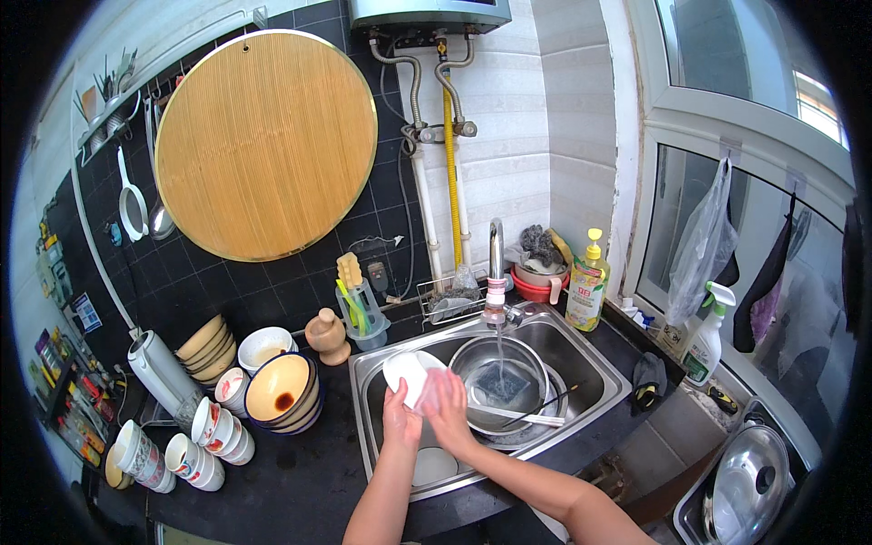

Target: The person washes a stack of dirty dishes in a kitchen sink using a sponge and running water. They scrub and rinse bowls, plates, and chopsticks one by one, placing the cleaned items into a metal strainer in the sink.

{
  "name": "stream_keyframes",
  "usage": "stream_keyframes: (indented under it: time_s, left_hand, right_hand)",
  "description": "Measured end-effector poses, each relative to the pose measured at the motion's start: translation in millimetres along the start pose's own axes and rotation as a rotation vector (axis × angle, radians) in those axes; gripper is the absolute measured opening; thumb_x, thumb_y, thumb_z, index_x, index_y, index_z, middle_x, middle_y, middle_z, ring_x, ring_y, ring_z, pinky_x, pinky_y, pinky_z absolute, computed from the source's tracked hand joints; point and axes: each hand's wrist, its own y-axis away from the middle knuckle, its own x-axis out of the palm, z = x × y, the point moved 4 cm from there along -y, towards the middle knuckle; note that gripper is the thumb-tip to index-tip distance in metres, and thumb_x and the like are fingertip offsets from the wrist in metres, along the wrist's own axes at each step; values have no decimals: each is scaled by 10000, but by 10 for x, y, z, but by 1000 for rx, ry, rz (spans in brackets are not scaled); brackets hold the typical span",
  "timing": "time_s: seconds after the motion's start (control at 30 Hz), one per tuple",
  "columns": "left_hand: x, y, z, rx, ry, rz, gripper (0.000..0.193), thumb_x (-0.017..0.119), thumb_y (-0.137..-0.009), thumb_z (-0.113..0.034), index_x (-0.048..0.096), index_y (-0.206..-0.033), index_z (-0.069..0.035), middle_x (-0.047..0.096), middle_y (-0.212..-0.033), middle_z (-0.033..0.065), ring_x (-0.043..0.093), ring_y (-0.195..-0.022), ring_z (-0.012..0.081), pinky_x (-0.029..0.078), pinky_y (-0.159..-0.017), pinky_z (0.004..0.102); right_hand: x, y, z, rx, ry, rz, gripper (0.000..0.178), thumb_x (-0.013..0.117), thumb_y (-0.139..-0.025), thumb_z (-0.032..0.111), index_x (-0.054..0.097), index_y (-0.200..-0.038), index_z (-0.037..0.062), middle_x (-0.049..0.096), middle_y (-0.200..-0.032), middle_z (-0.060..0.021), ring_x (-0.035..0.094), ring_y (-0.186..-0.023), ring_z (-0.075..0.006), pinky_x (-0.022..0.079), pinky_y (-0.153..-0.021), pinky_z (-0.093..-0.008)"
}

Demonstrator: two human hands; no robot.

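Note:
Over the left part of the steel sink [614, 389], my left hand [398, 420] grips a small white dish [401, 366], tilted up. My right hand [449, 421] presses a pink cloth [429, 392] against the dish; the cloth partly hides it. Just right of my hands, water runs from the faucet [496, 250] into a metal basin [465, 356]. A bluish square thing lies under the water in that basin. Pale chopsticks [522, 417] and a thin dark stick [543, 406] rest across the basin's near side.
Left of the sink stand stacked yellow bowls [280, 389], white cups [193, 461], a wooden mortar [327, 336] and a utensil holder [366, 318]. Behind the sink's right corner are a soap bottle [587, 291] and a red bowl [536, 289]. A spray bottle [707, 341] stands farther right.

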Motion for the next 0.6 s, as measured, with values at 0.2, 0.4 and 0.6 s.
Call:
stream_keyframes:
  time_s: [0.2,0.4,0.6]
  left_hand:
    - [7,166,48,-82,-100,43,303,507,-872,-101,447,-1158,-21,542,-1124,109,521,-1059,216,405,-924,363]
    - [32,195,57,-74,-64,-47,295,514,-873,-118,458,-1142,-12,547,-1117,114,535,-1043,228,409,-920,384]
    - [17,103,18,-25,-12,-36,311,504,-881,-147,454,-1164,-28,537,-1142,113,518,-1071,243,395,-934,394]
  right_hand:
    - [68,-592,-244,-130,-106,146,458,398,-899,286,388,-1296,58,421,-1303,-145,354,-1226,-321,261,-1021,-361]
    - [201,-553,-851,396,-794,224,476,392,-929,263,329,-1327,10,418,-1313,-100,388,-1199,-190,284,-996,-267]
    - [-153,-136,-174,60,-200,74,436,386,-913,281,393,-1317,118,307,-1374,-160,219,-1300,-301,200,-1045,-349]
